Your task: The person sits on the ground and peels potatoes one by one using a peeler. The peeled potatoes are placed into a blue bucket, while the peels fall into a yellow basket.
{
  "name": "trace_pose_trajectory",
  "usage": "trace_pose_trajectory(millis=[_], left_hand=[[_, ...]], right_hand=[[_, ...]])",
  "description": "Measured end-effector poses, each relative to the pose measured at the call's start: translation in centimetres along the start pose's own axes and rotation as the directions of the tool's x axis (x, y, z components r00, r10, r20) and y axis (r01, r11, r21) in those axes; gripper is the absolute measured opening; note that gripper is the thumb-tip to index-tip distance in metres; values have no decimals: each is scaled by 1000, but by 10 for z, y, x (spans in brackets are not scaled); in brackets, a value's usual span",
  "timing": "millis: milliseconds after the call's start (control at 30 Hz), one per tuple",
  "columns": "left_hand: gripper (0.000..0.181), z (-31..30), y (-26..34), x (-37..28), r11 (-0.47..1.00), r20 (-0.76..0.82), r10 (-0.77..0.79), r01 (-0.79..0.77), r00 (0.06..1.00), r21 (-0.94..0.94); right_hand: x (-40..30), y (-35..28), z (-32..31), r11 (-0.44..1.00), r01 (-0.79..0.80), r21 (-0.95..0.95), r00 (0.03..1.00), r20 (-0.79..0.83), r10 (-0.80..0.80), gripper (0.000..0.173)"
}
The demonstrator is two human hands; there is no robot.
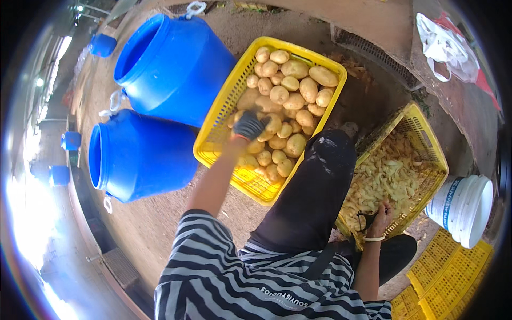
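My left hand (250, 125), in a dark grey glove, is over potatoes (294, 101) in a yellow perforated plastic crate (219, 116). Motion blurs the hand, and its fingers are partly hidden, so whether it grips a potato cannot be told. My bare right hand (383, 218) holds a black tool that looks like a vegetable peeler (365, 221). It hovers above a second yellow crate (434, 148), which stands tilted beside my leg. Pale and brownish peelings (386, 176) are heaped inside that crate.
Two blue plastic barrels (176, 68) lie left of the potato crate. A white paint bucket (460, 208) lies on its side at the right, near more yellow crates (452, 268). A white plastic bag (446, 46) and a drain grate (372, 56) are farther off.
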State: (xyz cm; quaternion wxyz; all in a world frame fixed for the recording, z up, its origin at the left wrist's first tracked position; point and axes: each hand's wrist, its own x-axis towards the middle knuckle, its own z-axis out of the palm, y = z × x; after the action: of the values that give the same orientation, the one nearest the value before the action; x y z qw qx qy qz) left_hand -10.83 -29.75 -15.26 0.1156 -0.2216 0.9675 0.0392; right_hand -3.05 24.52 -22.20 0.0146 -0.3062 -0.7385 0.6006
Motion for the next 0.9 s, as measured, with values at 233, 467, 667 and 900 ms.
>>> trace_pose_trajectory(millis=[233, 467, 667, 900], left_hand=[[83, 63, 52, -20, 965, -12, -211, 207, 977, -161], [75, 80, 80, 17, 939, -46, -301, 288, 952, -188], [63, 80, 45, 10, 522, 98, -251, 220, 963, -824], [59, -31, 69, -46, 142, -168, 227, -204, 959, -969]], right_hand=[[-25, -15, 6, 987, -50, -150, 999, -9, 49, 19], [-20, -18, 26, 964, 13, -264, 1000, 11, -10, 23], [-17, -15, 23, 992, 43, -122, 999, -4, -43, 21], [-2, -65, 12, 909, -46, 415, 983, -141, 114, 20]])
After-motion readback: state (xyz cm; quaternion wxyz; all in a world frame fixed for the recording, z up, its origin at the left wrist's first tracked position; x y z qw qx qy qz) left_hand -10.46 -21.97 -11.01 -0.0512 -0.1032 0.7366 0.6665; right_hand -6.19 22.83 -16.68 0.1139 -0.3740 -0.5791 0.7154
